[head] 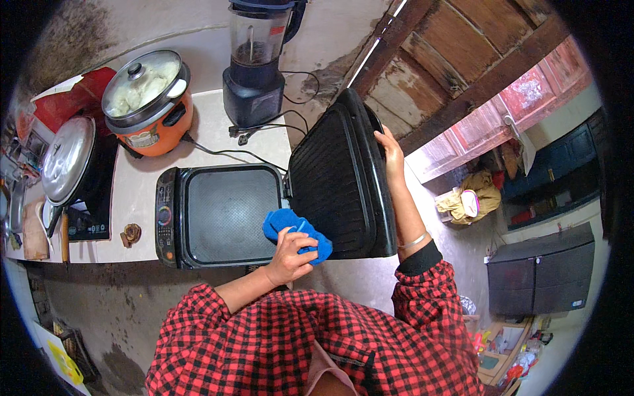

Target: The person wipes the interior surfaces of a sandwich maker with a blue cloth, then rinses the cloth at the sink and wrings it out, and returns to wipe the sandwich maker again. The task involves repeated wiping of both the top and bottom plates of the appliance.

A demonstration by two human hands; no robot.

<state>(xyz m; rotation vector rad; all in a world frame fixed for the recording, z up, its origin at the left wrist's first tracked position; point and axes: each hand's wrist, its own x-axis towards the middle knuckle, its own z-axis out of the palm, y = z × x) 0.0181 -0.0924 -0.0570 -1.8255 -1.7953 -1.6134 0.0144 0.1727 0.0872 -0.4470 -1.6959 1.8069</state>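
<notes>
An electric griddle (233,218) lies opened out at the counter's front edge, its control panel on the left side. Its ridged black lid (332,178) stands tilted up on the right. My left hand (292,252) grips a bunched blue cloth (280,222) near the hinge, between the flat plate and the lid; whether the cloth presses on the lid cannot be made out. On the lid's outer right side, my right hand (390,151) holds its edge, the fingertips curled over the rim and the palm partly hidden.
Behind the griddle stand an orange rice cooker (153,128) with a glass lid and a blender (255,64). Power cords (233,153) cross the counter (141,190). A lidded wok (69,161) sits on an induction cooktop (89,222) at left. A wooden door (446,49) rises at right.
</notes>
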